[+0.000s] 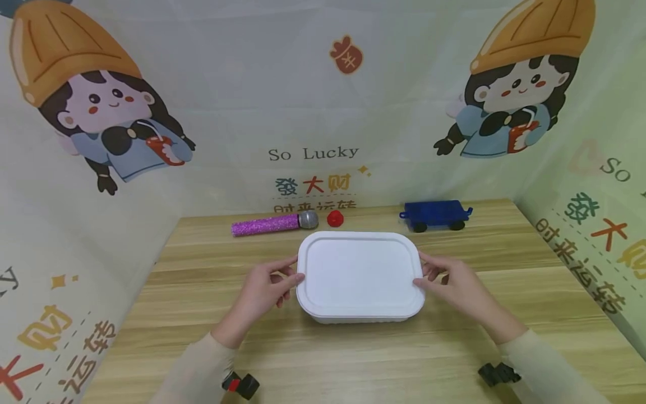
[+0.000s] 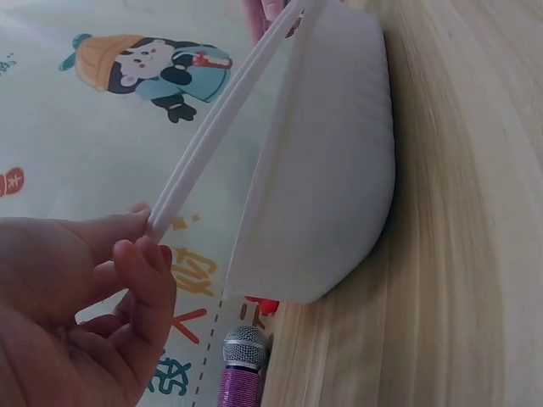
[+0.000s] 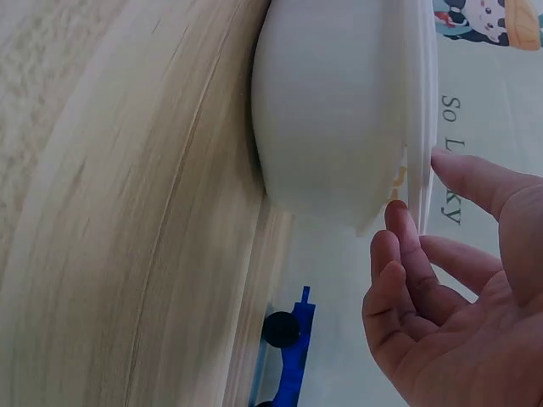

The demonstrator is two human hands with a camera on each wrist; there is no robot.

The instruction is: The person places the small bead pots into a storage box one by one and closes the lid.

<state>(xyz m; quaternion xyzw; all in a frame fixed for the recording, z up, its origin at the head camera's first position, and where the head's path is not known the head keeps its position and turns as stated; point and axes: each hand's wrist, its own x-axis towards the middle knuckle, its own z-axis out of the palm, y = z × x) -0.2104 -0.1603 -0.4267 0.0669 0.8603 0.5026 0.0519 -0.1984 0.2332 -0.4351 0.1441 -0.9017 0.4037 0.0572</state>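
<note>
A white rectangular lid is held by its two short sides over a white box. My left hand pinches the lid's left edge between thumb and fingers. On the opposite edge, my right hand has its thumb on top and its fingers underneath. A wide gap shows between lid and box in the left wrist view, narrowing toward the right side. In the right wrist view the lid's edge sits close to the box rim. The box rests on the wooden table; its inside is hidden by the lid.
Behind the box lie a purple glitter microphone with a silver head and a small red object. A blue toy wagon with black wheels stands at the back right. A printed cloth hangs around the wooden table.
</note>
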